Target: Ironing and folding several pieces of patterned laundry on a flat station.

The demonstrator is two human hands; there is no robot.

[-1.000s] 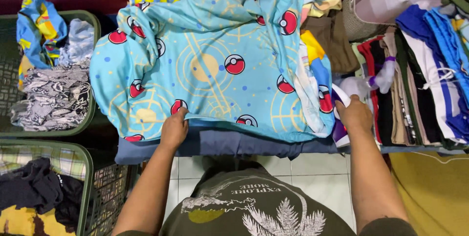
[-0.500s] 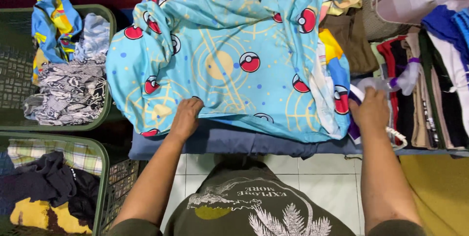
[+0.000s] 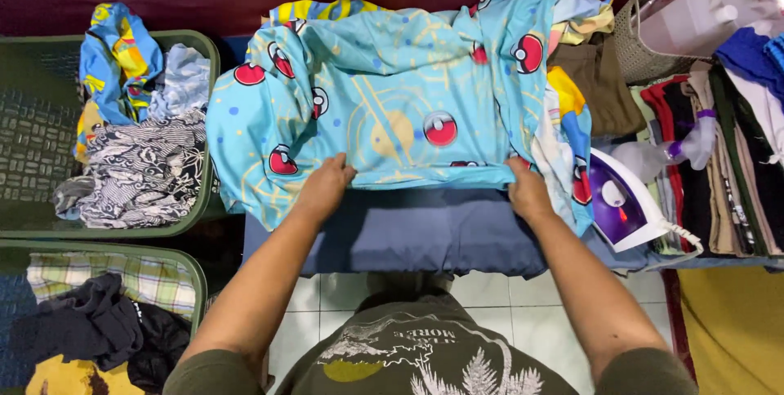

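The light blue sheet (image 3: pixel 392 109) with red-and-white balls looks thin, soft and light, so it should slide and wrinkle easily and is best taken along its near edge. There the left hand (image 3: pixel 325 191) and right hand (image 3: pixel 527 191) each pinch that edge shut. It lies spread over the grey-blue padded ironing board (image 3: pixel 425 236), beside a purple iron (image 3: pixel 621 207).

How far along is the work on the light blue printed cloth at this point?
Done: folded clothes are stacked at the right, and the iron is parked beside them. In hand: the left hand and right hand grip the near edge of the light blue cloth, which lies wrinkled on the padded board. Left: two green baskets hold unsorted clothes.
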